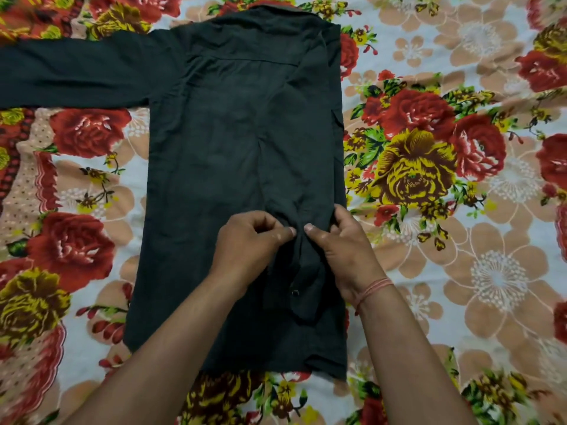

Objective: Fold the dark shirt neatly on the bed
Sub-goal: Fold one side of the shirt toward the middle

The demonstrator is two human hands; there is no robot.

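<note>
The dark shirt (221, 154) lies face down on the bed, collar at the far end, hem toward me. Its right side is folded inward, making a straight right edge. The right sleeve (302, 271) runs down along that folded side, its cuff with a button near the hem. The left sleeve (73, 72) stretches flat out to the left. My left hand (251, 240) pinches the folded sleeve's fabric with thumb and fingers. My right hand (340, 243) grips the same sleeve just to the right; the two thumbs nearly touch. A thread band circles my right wrist.
A floral bedsheet (445, 210) with red and yellow flowers covers the whole bed around the shirt. Open sheet lies to the right of the shirt and below the left sleeve.
</note>
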